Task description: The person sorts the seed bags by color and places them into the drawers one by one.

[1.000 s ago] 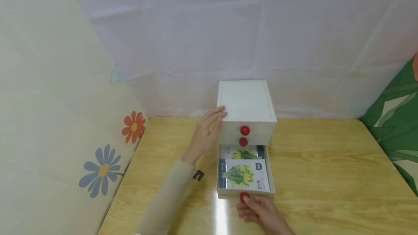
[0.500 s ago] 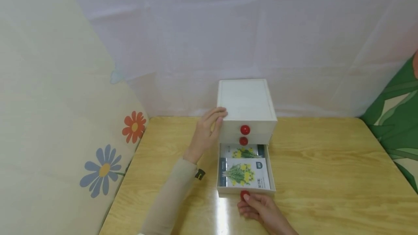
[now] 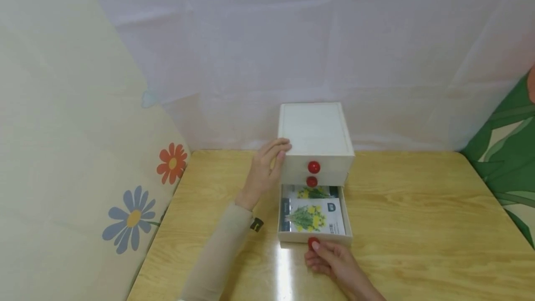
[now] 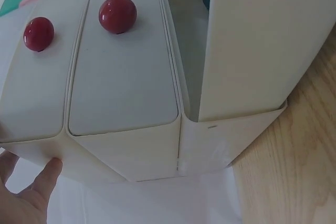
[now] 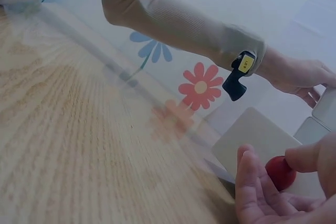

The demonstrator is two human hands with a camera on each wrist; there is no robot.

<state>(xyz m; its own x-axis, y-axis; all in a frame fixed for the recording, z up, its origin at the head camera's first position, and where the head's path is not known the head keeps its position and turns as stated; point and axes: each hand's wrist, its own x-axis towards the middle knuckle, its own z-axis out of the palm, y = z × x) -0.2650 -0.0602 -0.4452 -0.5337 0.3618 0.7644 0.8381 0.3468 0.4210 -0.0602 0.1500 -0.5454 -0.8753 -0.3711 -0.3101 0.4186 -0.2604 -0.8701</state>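
A white drawer cabinet has red round knobs. Its bottom drawer is pulled partway out, while the two above it are closed. Inside lies a packet printed with yellow flowers, overlapping a similar packet behind it. My right hand pinches the bottom drawer's red knob between thumb and fingers. My left hand rests on the cabinet's upper left edge, fingertips on the top. In the left wrist view its thumb touches the cabinet's side.
The cabinet stands on a wood-grain table, close to a pale hanging cloth. A flower-printed panel borders the left side, and a green leafy one the right.
The bottom drawer has slid slightly inward in the last half second, my right hand moving with its knob. The left hand stays in place on the cabinet.
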